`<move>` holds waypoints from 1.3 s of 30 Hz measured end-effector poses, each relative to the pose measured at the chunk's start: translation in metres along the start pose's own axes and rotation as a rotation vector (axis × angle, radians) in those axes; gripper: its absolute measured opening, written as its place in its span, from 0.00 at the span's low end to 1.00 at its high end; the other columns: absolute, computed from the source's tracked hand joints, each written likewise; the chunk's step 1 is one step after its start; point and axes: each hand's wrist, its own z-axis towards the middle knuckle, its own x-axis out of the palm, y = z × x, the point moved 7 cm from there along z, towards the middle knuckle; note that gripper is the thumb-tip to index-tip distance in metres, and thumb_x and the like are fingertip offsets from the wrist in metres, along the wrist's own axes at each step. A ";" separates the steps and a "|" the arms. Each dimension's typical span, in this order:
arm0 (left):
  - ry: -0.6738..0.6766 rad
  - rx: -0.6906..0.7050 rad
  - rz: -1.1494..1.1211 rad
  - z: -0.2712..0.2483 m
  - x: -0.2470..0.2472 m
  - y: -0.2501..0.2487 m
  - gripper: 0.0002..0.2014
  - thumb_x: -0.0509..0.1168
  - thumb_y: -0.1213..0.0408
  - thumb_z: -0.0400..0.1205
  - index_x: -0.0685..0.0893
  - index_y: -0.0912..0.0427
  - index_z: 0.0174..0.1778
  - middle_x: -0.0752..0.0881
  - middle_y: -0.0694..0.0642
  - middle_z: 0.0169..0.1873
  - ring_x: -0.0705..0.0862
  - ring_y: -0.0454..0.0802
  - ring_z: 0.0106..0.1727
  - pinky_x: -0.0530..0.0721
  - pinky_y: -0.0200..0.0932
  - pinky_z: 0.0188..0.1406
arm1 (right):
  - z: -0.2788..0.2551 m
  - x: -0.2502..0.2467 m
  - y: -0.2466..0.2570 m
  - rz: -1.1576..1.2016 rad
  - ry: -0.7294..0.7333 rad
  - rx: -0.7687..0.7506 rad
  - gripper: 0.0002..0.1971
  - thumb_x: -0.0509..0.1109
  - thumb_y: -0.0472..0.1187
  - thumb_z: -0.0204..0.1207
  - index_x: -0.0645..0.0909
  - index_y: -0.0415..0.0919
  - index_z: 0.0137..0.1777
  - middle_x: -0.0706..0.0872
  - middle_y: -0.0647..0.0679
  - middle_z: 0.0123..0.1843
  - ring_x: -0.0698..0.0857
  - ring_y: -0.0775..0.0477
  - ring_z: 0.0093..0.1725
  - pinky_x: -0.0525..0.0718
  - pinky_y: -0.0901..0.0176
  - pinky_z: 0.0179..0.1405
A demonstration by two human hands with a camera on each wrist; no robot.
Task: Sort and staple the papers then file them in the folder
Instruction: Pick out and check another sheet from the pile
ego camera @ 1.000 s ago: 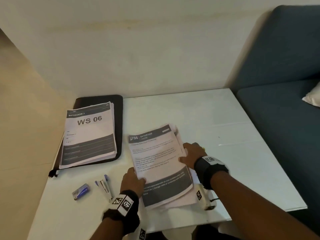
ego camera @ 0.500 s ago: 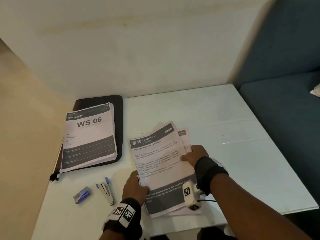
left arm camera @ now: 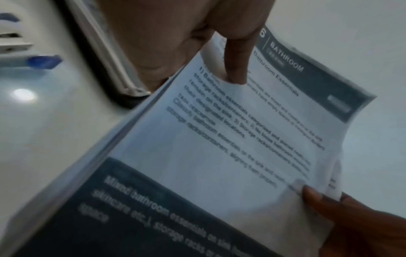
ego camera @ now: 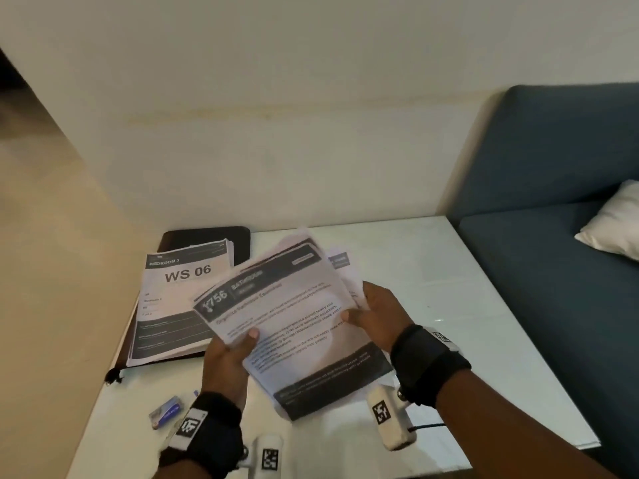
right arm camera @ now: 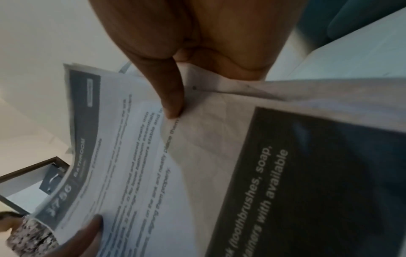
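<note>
Fingers (ego camera: 252, 335) of the left hand (ego camera: 226, 361) and right hand (ego camera: 377, 314) are now gripping the papers (ego camera: 294, 326), lifting them off the counter (ego camera: 449, 305), likely for squaring; the folder (ego camera: 207, 235) is lying at ten o'clock

Held sheaf of papers (ego camera: 294, 326): thin matt printer paper, dark printed bands, slightly creased where thumbs pinch; left hand (ego camera: 228, 361) and right hand (ego camera: 377, 316) grip it. Second stack of papers (ego camera: 179, 302): same matt paper, edges layered. Folder (ego camera: 207, 235) under it: black, smooth, faint sheen, leather-like or plastic, cannot tell which. Worktop (ego camera: 449, 305): white, smooth, glossy, reflects light. Staple box (ego camera: 166, 412): blue, glossy card or plastic. Sofa (ego camera: 553, 202): dark blue woven cloth, matt. Cushion (ego camera: 612, 223): white cloth. Wall (ego camera: 276, 98): matt paint, slightly stained. Wrist straps: black fabric.
</note>
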 end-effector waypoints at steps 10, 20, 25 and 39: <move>0.083 0.280 0.257 -0.020 0.004 -0.066 0.12 0.65 0.73 0.83 0.84 0.52 0.57 0.91 0.43 0.50 0.88 0.36 0.52 0.86 0.30 0.43 | -0.031 -0.001 0.006 0.362 -0.176 -0.116 0.17 0.70 0.24 0.74 0.86 0.48 0.50 0.91 0.44 0.52 0.87 0.37 0.56 0.87 0.38 0.56; 0.071 0.108 0.101 -0.020 0.009 -0.023 0.17 0.72 0.73 0.77 0.82 0.59 0.62 0.91 0.53 0.53 0.89 0.53 0.57 0.89 0.48 0.51 | -0.020 0.010 -0.027 0.315 -0.181 -0.063 0.23 0.76 0.28 0.73 0.77 0.48 0.64 0.89 0.46 0.57 0.87 0.42 0.60 0.87 0.47 0.59; 0.098 0.190 0.057 -0.017 0.014 -0.039 0.16 0.76 0.72 0.75 0.84 0.56 0.57 0.92 0.53 0.51 0.90 0.51 0.53 0.90 0.46 0.46 | -0.023 0.014 0.002 0.366 -0.206 -0.197 0.20 0.68 0.27 0.72 0.81 0.49 0.60 0.88 0.46 0.56 0.85 0.42 0.59 0.86 0.50 0.55; 0.094 0.238 -0.018 -0.021 0.016 -0.042 0.13 0.72 0.74 0.77 0.88 0.50 0.48 0.93 0.53 0.48 0.91 0.55 0.52 0.89 0.48 0.44 | -0.026 0.014 0.018 0.370 -0.219 -0.275 0.12 0.64 0.31 0.82 0.83 0.46 0.57 0.89 0.44 0.52 0.87 0.39 0.54 0.87 0.48 0.50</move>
